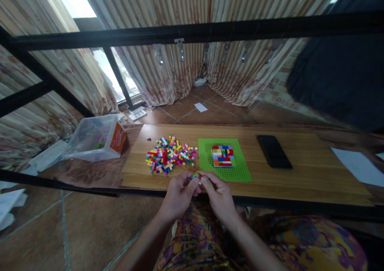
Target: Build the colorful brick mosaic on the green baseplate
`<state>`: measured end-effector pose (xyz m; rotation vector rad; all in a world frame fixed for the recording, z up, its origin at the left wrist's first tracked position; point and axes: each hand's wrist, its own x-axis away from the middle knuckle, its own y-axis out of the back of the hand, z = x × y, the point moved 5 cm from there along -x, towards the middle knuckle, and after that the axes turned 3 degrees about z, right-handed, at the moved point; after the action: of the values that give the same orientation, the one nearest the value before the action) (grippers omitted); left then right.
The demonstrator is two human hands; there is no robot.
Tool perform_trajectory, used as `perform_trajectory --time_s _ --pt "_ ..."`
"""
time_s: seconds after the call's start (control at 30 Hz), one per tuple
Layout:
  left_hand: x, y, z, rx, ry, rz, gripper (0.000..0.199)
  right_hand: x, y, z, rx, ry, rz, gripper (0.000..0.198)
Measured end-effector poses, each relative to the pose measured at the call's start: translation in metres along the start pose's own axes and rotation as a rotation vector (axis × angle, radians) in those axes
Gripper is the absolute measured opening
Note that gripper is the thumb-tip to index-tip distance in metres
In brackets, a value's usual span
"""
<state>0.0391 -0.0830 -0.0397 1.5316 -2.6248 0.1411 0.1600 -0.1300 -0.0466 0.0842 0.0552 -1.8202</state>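
At the near edge of the counter (303, 185), the left hand (179, 193) and the right hand (220, 197) are close together, both pinching some tiny bricks (196, 176). These are near the mat's close left corner. Fingers hide most of them, so I cannot tell which way they point; the long side seems to run from hand to hand. On the green mat (207, 169), a boxy block (223, 156) of many colors is already put together. It looks well along, but I cannot tell if it is finished. Left of the mat, a big loose pile (164, 158) is not joined up yet.
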Motion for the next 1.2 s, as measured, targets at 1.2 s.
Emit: perform_trajectory --time_s 1.2 --pt "-0.020 0.030 0.041 0.446 0.104 -0.323 0.030 -0.036 -0.033 -0.049 -0.385 -0.376 -0.063 0.031"
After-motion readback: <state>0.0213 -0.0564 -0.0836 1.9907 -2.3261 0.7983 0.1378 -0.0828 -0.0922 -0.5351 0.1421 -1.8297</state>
